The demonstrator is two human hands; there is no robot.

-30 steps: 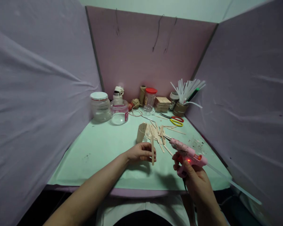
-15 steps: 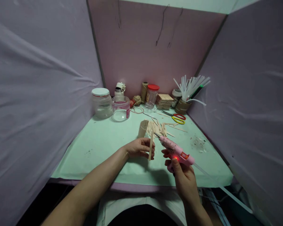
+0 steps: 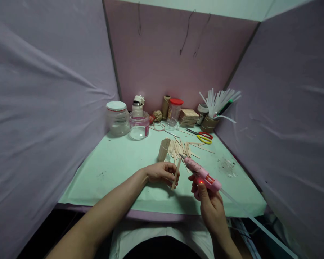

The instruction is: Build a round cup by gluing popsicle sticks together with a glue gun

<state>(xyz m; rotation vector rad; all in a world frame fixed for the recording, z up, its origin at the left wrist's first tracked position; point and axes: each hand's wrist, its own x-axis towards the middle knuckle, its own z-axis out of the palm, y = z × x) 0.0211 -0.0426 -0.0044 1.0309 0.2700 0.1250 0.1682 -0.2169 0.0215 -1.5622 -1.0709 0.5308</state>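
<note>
Between its fingers my left hand pinches a flat wooden craft stick, tilted with its top leaning right. My right hand is wrapped round a pink hot glue gun with a glowing red light and a long translucent glue stick coming out of its back. The gun's metal nozzle is close to the craft stick's upper end; whether they touch I cannot tell. Just beyond my left hand stands a cup-shaped piece made of wooden sticks. Loose craft sticks lie in a pile beside it.
Red and yellow scissors lie at the back right, near a holder of glue sticks. Along the back stand a white-lidded jar, an open clear tub, twine, a red-lidded jar and stacked wooden squares.
The craft stick has tilted, its top moving right and down. My left hand has shifted slightly right and lower. The glue gun's nozzle is a little lower, still close to the stick's top.
</note>
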